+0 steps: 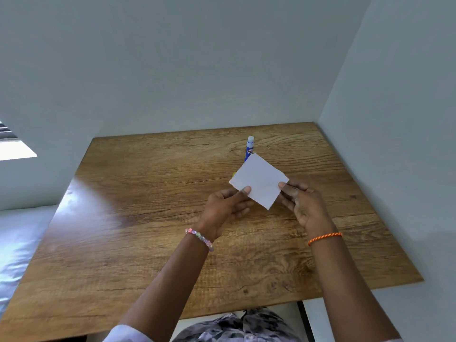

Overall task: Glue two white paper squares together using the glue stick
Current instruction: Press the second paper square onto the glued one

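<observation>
A white paper square (pixel 259 180) is held above the wooden table (pixel 148 218), turned like a diamond. My left hand (pixel 228 208) pinches its left corner between thumb and fingers. My right hand (pixel 302 202) pinches its right corner. Whether this is one sheet or two stacked together, I cannot tell. A blue glue stick (pixel 249 146) with a pale cap stands upright on the table just behind the paper, its base hidden by the sheet. A small yellow thing (pixel 234 173) peeks out at the paper's left edge.
Grey walls close in the table at the back and the right. A bed with pale sheets (pixel 17 243) lies to the left of the table. The table's near edge runs just above my lap.
</observation>
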